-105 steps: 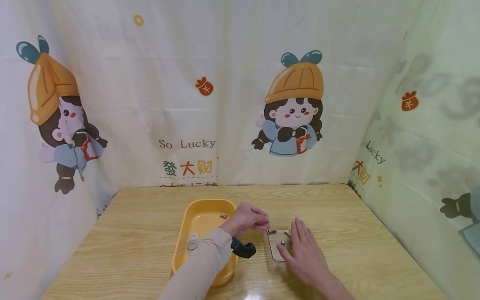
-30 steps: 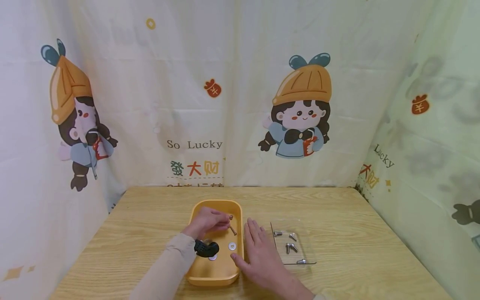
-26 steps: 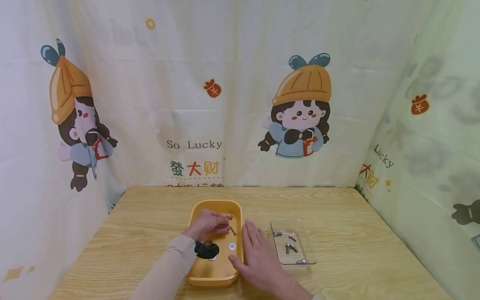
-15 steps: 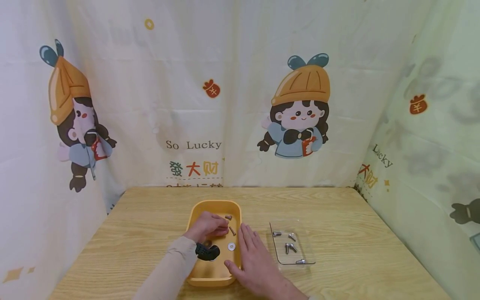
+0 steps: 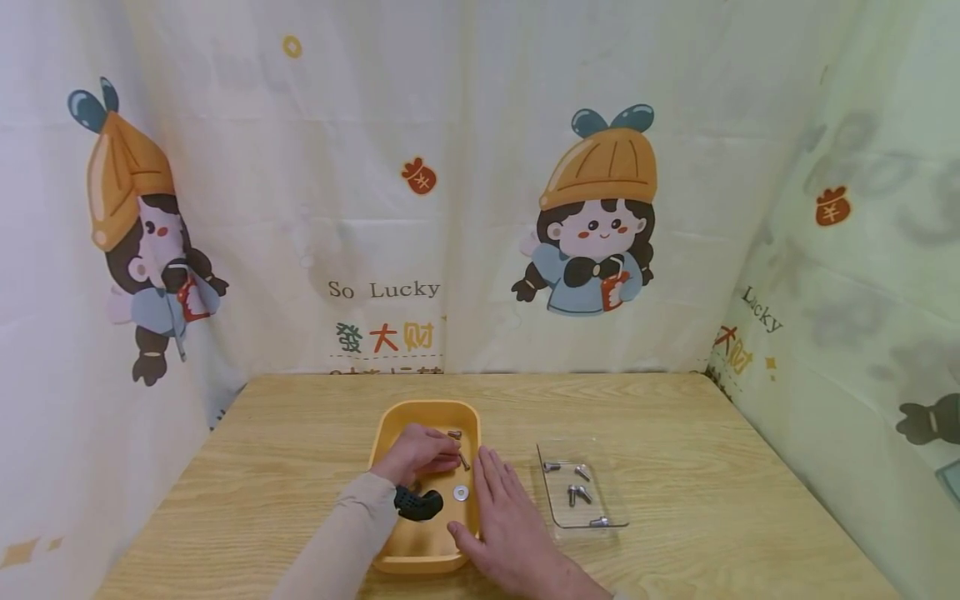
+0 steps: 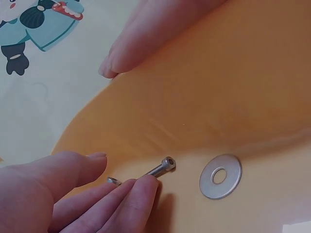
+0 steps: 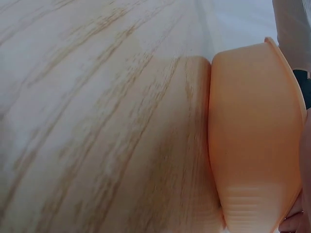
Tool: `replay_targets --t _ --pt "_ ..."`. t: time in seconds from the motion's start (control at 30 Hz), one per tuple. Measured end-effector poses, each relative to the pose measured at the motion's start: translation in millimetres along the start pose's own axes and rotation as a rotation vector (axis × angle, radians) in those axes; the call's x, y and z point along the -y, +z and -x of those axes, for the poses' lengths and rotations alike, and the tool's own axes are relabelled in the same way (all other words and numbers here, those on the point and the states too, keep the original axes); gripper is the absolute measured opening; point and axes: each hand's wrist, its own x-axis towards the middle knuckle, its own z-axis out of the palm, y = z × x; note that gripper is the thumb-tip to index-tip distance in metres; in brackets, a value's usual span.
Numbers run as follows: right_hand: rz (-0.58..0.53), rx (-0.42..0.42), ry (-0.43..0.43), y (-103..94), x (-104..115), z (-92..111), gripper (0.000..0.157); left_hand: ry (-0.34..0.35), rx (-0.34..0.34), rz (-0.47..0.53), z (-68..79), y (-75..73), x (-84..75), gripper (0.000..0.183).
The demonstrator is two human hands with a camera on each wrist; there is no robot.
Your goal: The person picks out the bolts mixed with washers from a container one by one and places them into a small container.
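Observation:
My left hand (image 5: 416, 452) reaches into the yellow tray (image 5: 427, 565). In the left wrist view its fingers touch a long socket-head bolt (image 6: 167, 164), and the thumb stands apart from them. Beyond the fingers a shorter bolt (image 6: 113, 181) shows only its end; in the head view this shorter bolt (image 5: 454, 434) lies near the tray's far end. A flat washer (image 6: 233, 175) lies on the tray floor nearby. My right hand (image 5: 510, 525) rests along the tray's right rim with straight fingers, its thumb reaching over the inside.
Right of the tray stands a clear plastic dish (image 5: 603, 483) with several short bolts (image 5: 583, 493) in it. A black wrist-camera mount (image 5: 420, 505) on the left wrist hides part of the tray floor. Printed curtains (image 5: 480, 250) enclose the wooden table (image 5: 712, 500).
Over the last seconds both hands have moved left from the clear dish to the tray. Within the last half second my left fingers have shifted slightly right, onto the long bolt.

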Motion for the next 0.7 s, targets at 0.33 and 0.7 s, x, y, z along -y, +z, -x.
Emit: replay_targets --t 0.33,0.7 --pt "-0.012 0.025 0.014 0.0 1.0 -1.2 0.082 0.003 0.016 0.010 -5.3 7.9 1.0 0.029" --pt "0.026 -0.013 -0.009 1.5 0.7 -0.3 0.081 -0.007 0.046 -0.002 -10.3 9.7 4.7 0.028"
